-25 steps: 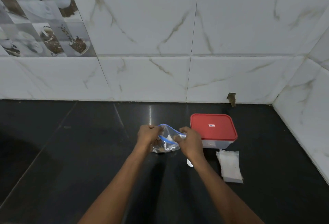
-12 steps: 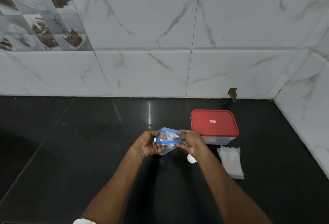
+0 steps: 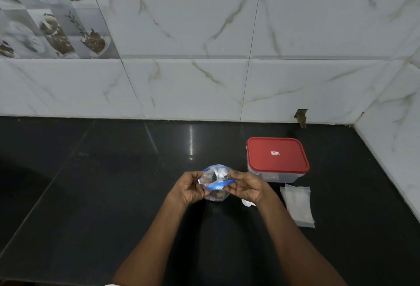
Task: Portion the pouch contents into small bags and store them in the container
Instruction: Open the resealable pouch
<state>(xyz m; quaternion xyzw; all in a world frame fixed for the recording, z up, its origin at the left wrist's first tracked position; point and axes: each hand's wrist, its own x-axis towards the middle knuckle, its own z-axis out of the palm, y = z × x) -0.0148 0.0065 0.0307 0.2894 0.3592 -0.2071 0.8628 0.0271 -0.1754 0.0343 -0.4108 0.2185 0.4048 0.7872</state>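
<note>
A clear pouch with a blue zip strip [image 3: 216,182] is held up over the black counter [image 3: 113,183], its mouth spread wide toward me. My left hand [image 3: 189,189] pinches its left edge and my right hand [image 3: 246,187] pinches its right edge. Small pale and brown bits show inside it. To the right stands a clear container with a red lid [image 3: 277,156], closed. A flat stack of small clear bags [image 3: 297,205] lies in front of the container.
A small white object [image 3: 247,204] peeks out from under my right wrist. White marble-look tiled walls [image 3: 204,81] close off the back and the right side of the counter.
The pouch mouth, pinched between my hands before, has been pulled wide apart. The view has dipped and moved closer to the counter.
</note>
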